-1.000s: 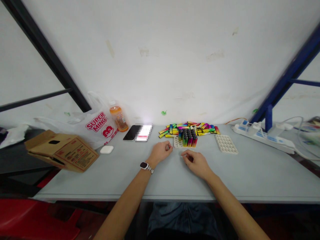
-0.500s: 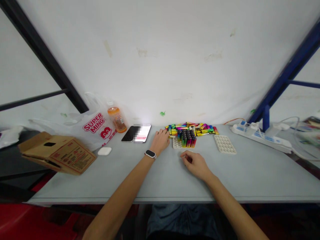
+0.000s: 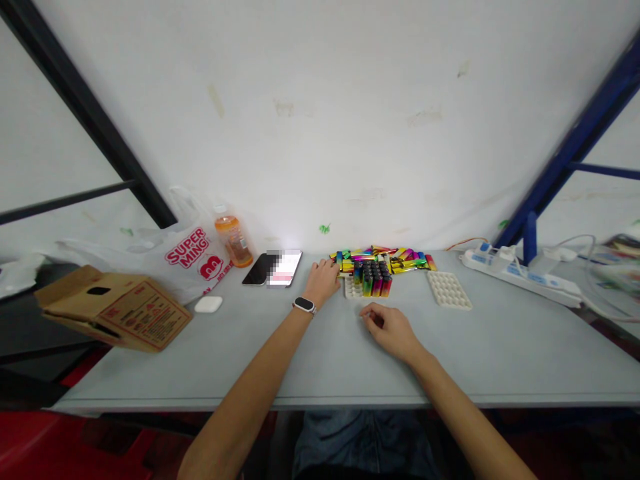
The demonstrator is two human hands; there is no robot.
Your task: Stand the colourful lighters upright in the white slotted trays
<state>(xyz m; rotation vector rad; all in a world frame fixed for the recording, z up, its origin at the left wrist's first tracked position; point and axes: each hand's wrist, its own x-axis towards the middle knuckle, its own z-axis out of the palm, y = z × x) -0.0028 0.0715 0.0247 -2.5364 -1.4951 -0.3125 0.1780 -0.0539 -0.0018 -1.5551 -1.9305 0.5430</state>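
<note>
Your left hand (image 3: 323,280) has moved from the near worktop (image 3: 500,347) to the left end of the lighter pile (image 3: 395,257) by the wall. It has barely shifted in the last half second. Its fingers curl onto the pile; I cannot tell whether they grasp a lighter. Your right hand (image 3: 393,329) stays put just short of the part-filled tray (image 3: 353,288), fingers loosely clenched, nothing visible in them.

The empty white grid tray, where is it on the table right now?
In the head view the empty tray lies flat on the grey table, right of centre, between the tray of upright coloured lighters and the white power strip.
</note>
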